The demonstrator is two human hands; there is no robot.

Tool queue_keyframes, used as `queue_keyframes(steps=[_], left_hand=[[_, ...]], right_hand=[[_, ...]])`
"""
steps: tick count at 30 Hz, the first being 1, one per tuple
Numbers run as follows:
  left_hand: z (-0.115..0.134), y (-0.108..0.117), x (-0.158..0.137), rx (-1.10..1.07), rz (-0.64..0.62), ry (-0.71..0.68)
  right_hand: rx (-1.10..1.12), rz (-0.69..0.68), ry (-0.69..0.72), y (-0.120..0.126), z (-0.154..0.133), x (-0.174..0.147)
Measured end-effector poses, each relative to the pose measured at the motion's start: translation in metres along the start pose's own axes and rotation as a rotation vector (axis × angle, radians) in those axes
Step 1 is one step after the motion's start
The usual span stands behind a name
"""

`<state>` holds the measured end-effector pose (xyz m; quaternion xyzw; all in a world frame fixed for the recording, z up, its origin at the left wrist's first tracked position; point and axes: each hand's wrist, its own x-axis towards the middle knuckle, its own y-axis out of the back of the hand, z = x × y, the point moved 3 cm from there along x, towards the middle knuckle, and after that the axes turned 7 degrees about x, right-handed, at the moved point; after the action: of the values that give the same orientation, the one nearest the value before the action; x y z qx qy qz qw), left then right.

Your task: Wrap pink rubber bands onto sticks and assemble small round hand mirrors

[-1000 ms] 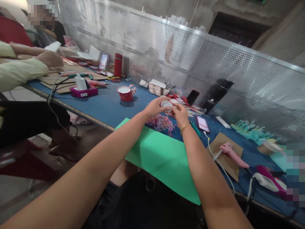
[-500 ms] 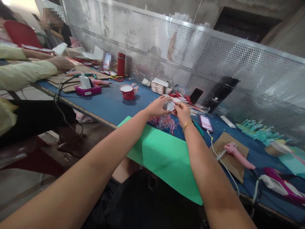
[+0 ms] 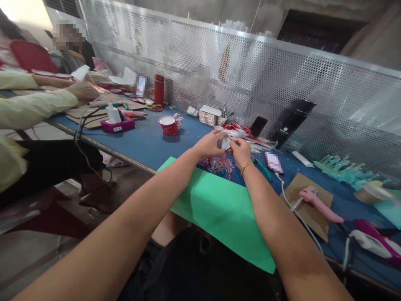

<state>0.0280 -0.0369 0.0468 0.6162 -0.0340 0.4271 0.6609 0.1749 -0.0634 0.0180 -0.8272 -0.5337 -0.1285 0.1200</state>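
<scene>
Above the middle of the blue table [image 3: 140,139], inside its near edge, both hands grasp one white round piece [image 3: 224,144] with a red edge. Left hand [image 3: 209,143]: thumb and fingers curved around the left side of the piece. Right hand [image 3: 241,150]: thumb and finger pinching its right rim; a gold bracelet [image 3: 246,168] is on the wrist. Fingers hide part of the piece.

Just below the hands lies a loose heap of pink and pale strings [image 3: 219,164], partly covered by the left hand. A green sheet [image 3: 219,209] lies across the near edge, both forearms obstructing its ends. Immediately right of the right wrist: teal-handled pliers [image 3: 263,170], then a lit phone [image 3: 273,162]; its white cable [image 3: 282,186] runs past the forearm toward the near edge, over cardboard [image 3: 303,182] bearing a pink glue gun [image 3: 319,204].

Behind the hands, a red-and-white bundle [image 3: 236,127] occupies the space before the far edge, with a dark phone [image 3: 258,126] propped beside it. Left of the hands, well apart, stands a red-rimmed stack [image 3: 170,128]. Toward the left end: a purple power strip [image 3: 126,125], a red bottle [image 3: 158,93] by the far edge, and a co-worker's hand [image 3: 83,91]. A perforated metal panel [image 3: 244,62] closes off the far edge.
</scene>
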Motion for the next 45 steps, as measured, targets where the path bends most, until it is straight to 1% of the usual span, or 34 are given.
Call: queue_keyframes(steps=[4, 9, 14, 17, 21, 23, 29, 35, 38, 42, 45], left_hand=[[0.001, 0.000, 0.001, 0.005, 0.006, -0.012], [-0.003, -0.001, 0.001, -0.026, 0.029, -0.035], [-0.007, -0.001, 0.000, -0.036, 0.032, -0.031], [-0.006, -0.001, 0.001, -0.029, 0.048, -0.040], [-0.004, -0.005, 0.006, 0.011, 0.092, -0.043], [-0.004, -0.008, 0.009, 0.025, 0.095, -0.043], [-0.003, -0.009, 0.012, 0.033, 0.081, 0.022], [-0.003, -0.011, 0.012, 0.003, 0.082, -0.011], [-0.007, -0.011, 0.008, -0.104, 0.093, 0.015], [-0.016, -0.008, 0.003, -0.465, 0.130, 0.128], [-0.019, -0.007, 0.003, -0.658, 0.111, 0.216]], right_hand=[[0.017, 0.010, -0.016, 0.001, -0.001, 0.000], [0.022, -0.012, -0.008, 0.002, -0.003, 0.002], [-0.096, -0.071, 0.026, 0.002, -0.004, 0.002], [-0.171, -0.090, 0.079, 0.003, -0.005, 0.003], [-0.287, -0.056, 0.161, 0.006, -0.010, 0.005], [-0.331, -0.034, 0.189, 0.008, -0.013, 0.006], [-0.351, -0.014, 0.219, 0.010, -0.014, 0.009], [-0.376, -0.032, 0.226, 0.009, -0.014, 0.008], [-0.382, -0.044, 0.223, 0.010, -0.013, 0.009], [-0.252, -0.034, 0.124, 0.012, -0.009, 0.010], [-0.166, -0.107, 0.092, 0.007, -0.011, 0.008]])
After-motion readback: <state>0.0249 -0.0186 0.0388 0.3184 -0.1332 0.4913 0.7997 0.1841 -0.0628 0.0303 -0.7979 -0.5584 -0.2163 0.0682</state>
